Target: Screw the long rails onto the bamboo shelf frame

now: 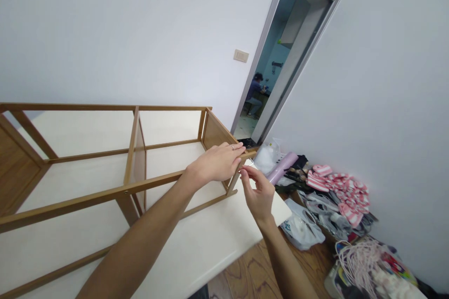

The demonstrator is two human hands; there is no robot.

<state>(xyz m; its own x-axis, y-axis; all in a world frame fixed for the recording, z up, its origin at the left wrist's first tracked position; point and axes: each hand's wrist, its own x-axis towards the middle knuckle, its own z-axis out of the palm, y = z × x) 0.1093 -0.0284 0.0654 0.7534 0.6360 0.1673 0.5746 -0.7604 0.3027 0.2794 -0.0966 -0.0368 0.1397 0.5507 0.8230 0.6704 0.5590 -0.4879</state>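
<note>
We have one view, from the head. The wooden frame (87, 201) lies over the white table (203, 243), its long rails running to our left. Much of it is already together: the left panel (16, 168), the middle panel (139, 163) and the right panel (215, 131) all sit between rails. We judge it well along, with attention now on the near right corner. The spaces between the panels are open; whether anything belongs there, we cannot say. Nor can we tell whether that corner is fully fastened.

Our left hand (219, 161) is clasped over that corner, fingers across the top and the grip closed on the frame. Our right hand (259, 191) is just beside it, thumb and fingertips drawn together at the rail's end. Something small may be between them, but we cannot make it out, so we cannot tell what that hand grips, if anything.

Our left hand hides part of the corner joint, and our left forearm covers some of the near rails. The frame's left end is cut off by the picture's edge. Through the doorway, a person (255, 91) is small and dim.
</note>
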